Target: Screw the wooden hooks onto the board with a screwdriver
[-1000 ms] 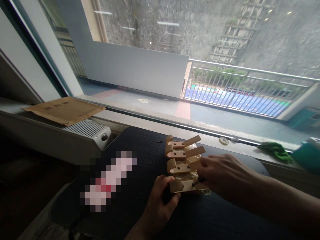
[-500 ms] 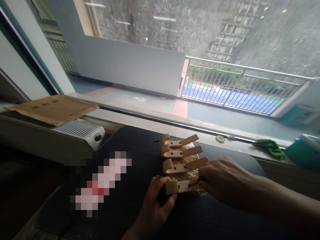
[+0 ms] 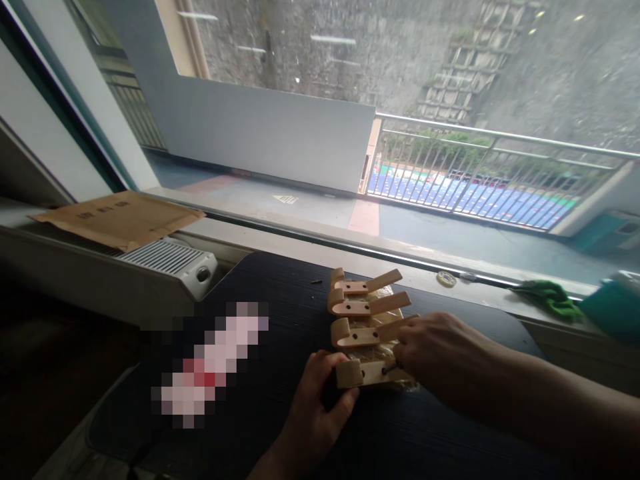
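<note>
A wooden hook rack (image 3: 358, 307) lies on the black table, with several curved hooks mounted in a row over clear plastic wrap (image 3: 395, 308). Dark screw holes show in each hook's flat part. My left hand (image 3: 320, 393) grips the curved end of the nearest hook (image 3: 370, 373) between thumb and fingers. In my right hand (image 3: 425, 347) is a thin dark tool (image 3: 389, 369), its tip at a hole in that same hook. My fingers hide the tool's other end, so its exact kind cannot be made out.
A brown paper envelope (image 3: 120, 217) rests on a white heater (image 3: 165, 257) at the left. A blurred-out patch (image 3: 215, 360) covers something on the black table (image 3: 280, 320). On the window sill are a tape roll (image 3: 446, 279), a green cloth (image 3: 547, 300) and a teal container (image 3: 613, 307).
My right hand has turned slightly at the tool, whose visible part is shorter now. The left hand keeps its hold. The whole view has shifted a little.
</note>
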`<state>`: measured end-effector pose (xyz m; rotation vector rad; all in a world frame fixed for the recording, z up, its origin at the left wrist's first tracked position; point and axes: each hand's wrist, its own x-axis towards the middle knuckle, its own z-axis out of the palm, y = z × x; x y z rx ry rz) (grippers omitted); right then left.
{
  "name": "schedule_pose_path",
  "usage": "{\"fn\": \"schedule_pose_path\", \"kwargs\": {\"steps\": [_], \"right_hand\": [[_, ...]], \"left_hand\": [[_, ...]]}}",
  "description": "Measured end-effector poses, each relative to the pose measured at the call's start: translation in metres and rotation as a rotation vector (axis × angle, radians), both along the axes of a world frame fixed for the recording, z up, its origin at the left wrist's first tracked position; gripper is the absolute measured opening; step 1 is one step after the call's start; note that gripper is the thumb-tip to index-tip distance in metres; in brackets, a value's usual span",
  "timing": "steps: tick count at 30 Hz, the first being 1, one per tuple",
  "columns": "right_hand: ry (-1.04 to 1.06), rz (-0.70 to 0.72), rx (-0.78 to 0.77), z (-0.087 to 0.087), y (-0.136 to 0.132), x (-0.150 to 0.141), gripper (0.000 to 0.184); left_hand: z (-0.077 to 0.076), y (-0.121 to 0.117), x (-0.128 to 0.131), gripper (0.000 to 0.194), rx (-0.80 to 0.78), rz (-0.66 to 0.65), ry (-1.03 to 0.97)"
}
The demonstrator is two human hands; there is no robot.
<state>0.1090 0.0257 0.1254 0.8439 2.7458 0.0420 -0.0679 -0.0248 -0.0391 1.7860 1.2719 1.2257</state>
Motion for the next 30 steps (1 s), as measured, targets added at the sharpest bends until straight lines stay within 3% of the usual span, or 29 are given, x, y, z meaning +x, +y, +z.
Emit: {"fn": "schedule_pose_path", "kwargs": {"steps": [5,8,14,17,20,23,28,30], "right_hand": [[-0.069,-0.236,-0.110,0.009,0.001,0.002,0.018],[-0.036,-0.297,-0.122,0.010,-0.002,0.000,0.015],[-0.108,-0.141,-0.014,0.013,-0.005,-0.006,0.012],[-0.123,-0.013,-0.013,0.016,-0.006,-0.009,0.017],[-0.098,0.010,-0.040,0.013,-0.004,-0.008,0.021],[-0.059,-0.063,-0.077,0.008,-0.001,-0.003,0.023],[-0.068,-0.331,-0.133,0.006,0.001,0.002,0.017],[-0.061,-0.347,-0.128,0.007,0.000,0.002,0.016]], "left_hand": [[-0.001,0.000,-0.001,0.027,0.013,-0.004,0.019],[-0.002,0.001,-0.001,0.028,0.031,0.004,0.017],[-0.003,-0.001,0.000,0.029,0.012,0.029,-0.003],[-0.002,-0.001,0.000,0.029,0.010,0.019,-0.004],[-0.002,0.000,0.000,0.028,-0.002,-0.003,-0.011],[-0.003,0.000,-0.001,0.029,0.001,-0.014,-0.009],[-0.002,0.000,0.000,0.029,0.009,-0.014,0.005],[-0.001,0.000,0.000,0.028,0.004,-0.011,0.008]]}}
